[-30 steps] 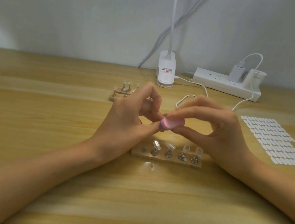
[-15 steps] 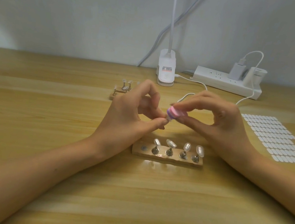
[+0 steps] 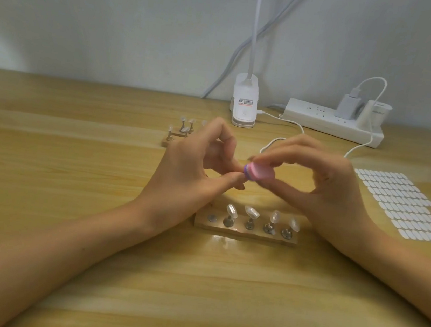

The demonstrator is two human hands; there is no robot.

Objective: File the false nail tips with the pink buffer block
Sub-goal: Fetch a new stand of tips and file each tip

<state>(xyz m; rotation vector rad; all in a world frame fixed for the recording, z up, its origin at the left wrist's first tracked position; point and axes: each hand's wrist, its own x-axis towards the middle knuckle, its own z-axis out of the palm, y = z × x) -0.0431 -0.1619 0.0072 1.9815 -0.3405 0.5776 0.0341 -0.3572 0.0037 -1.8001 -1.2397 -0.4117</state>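
filing is under way, and by our reading it is early in the row. the right hand (image 3: 322, 187) clamps the pink buffer block (image 3: 259, 172) between thumb below and fingertips above, holding it in the air above the near wooden stand (image 3: 243, 234), well off the table (image 3: 72, 173). the left hand (image 3: 194, 171) has thumb and forefinger closed together right at the block's purple-edged end. we judge that it pinches a false nail tip there, though the tip itself is hidden behind the fingers. on the near stand four clear tips (image 3: 251, 211) sit on their posts, and the leftmost socket (image 3: 212, 218) is bare, which fits one tip lifted out for work. whether any of the four has been filed we cannot tell; none looks different from its neighbours. a far stand (image 3: 169, 141) behind the left hand carries more tips, partly hidden, so much seems left to do.

against the frame a second ago, the block has turned. then its long pink face lay toward us and it sat lower, close over the stand; now its purple end shows and it rides higher. since half a second ago it has hardly shifted and only blurs with the stroke. both hands keep the same grips, and the four tips on the stand have not moved.
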